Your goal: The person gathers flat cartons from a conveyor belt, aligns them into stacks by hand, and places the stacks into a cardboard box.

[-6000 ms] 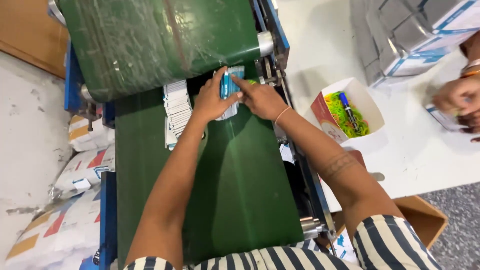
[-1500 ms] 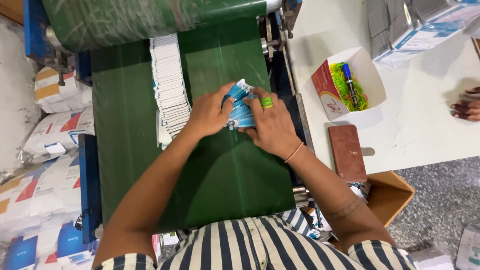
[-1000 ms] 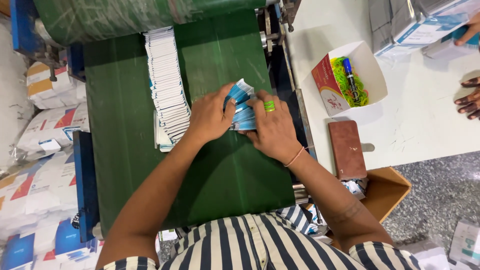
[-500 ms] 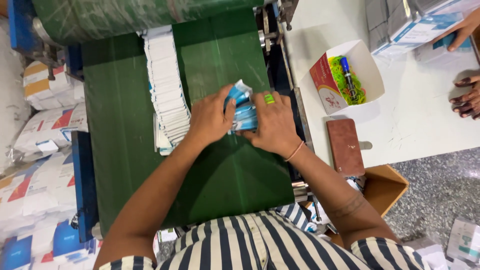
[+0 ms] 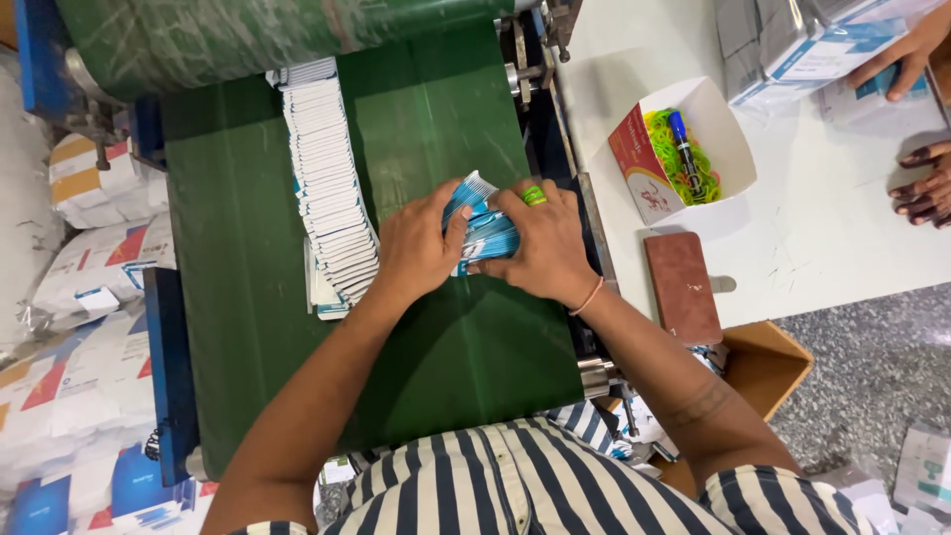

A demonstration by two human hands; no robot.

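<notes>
left hand [image 5: 416,248]: i see it palm down, fingers curled round the stack of cards [image 5: 480,223]
right hand [image 5: 540,248]: fingers clamped on the same stack — wrist bent inward
stack: mid green belt [image 5: 248,297], beside the row of cards [image 5: 327,188]

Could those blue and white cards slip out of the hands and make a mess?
Possibly. Both the left hand and the right hand squeeze the bundle of blue and white cards, whose edges look fanned and uneven, so some might slide out onto the green belt. The left hand also sits close to the long overlapping row of cards, so a nudge might scatter it.
</notes>
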